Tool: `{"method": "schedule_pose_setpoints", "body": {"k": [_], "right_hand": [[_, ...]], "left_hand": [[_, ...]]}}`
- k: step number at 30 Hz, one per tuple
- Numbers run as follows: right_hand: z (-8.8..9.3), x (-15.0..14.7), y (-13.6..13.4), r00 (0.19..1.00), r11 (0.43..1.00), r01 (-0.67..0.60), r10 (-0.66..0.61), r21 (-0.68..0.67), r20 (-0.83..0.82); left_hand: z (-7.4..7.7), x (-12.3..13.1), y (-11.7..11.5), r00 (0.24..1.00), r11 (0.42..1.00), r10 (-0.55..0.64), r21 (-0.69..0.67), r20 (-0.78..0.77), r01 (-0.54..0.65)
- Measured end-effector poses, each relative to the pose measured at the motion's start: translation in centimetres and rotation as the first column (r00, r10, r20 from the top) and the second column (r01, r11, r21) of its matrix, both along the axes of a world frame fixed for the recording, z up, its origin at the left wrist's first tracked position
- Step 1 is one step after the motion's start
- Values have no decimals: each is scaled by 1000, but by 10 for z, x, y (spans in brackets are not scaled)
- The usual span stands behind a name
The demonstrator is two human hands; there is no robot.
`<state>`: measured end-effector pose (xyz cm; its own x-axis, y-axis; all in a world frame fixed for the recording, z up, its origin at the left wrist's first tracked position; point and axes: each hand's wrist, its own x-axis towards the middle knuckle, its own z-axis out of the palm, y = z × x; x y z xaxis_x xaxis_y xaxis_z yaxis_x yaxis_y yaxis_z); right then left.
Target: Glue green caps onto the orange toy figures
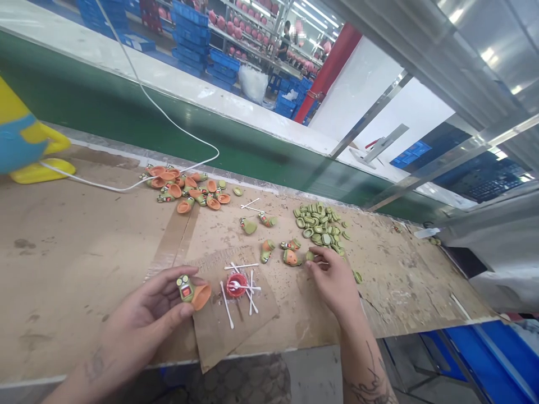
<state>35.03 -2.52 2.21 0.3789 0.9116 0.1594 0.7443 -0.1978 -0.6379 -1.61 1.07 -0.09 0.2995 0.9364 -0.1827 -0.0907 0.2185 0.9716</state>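
Along a cardboard-covered workbench (105, 235), stained and scuffed, a yellow-and-blue molded figure (19, 134) is seen at the far left, with a white cable (162, 115) trailed from its base. The bench is backed by a green panel (261, 157) with a white ledge. Orange-and-green figurines (185, 189) are heaped near the panel. Beyond, blue crates (191, 36) are stacked before shelves laden with pink rounded items (236, 29). By the left hand (145, 314), one green figurine (185, 289) with an orange end is held over the bench, fingers curled and thumb closed upon it. Beside it, a red-rimmed cup (236, 285) is surrounded by cotton swabs (226, 306) on a loose cardboard sheet (210, 339). Further right, a small green cap (310, 256) is pinched between thumb and fingertips of the right hand (334, 280), near piled green caps (320, 221). Behind them, a red post (330, 70) is slanted in view. Dark markings on both forearms are too indistinct to be read.
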Motion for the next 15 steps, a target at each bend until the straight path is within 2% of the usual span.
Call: {"method": "schedule_pose_setpoints", "body": {"k": [2,4,7,11,15], "right_hand": [[5,-20,-7,995,997,-39,45,64,-94],[13,-49,-15,960,982,-126,157,142,-233],[28,-100,-24,841,921,-294,377,257,-388],[45,-148,-21,789,822,-509,564,255,-243],[45,-167,-12,774,785,-571,613,241,-160]], "left_hand": [[0,1,-1,999,999,23,27,40,-24],[2,1,-3,995,995,77,62,70,-82],[6,1,-6,988,985,94,134,124,-110],[8,-2,-10,980,978,9,202,200,-50],[9,-1,-14,961,967,24,238,275,-92]]}}
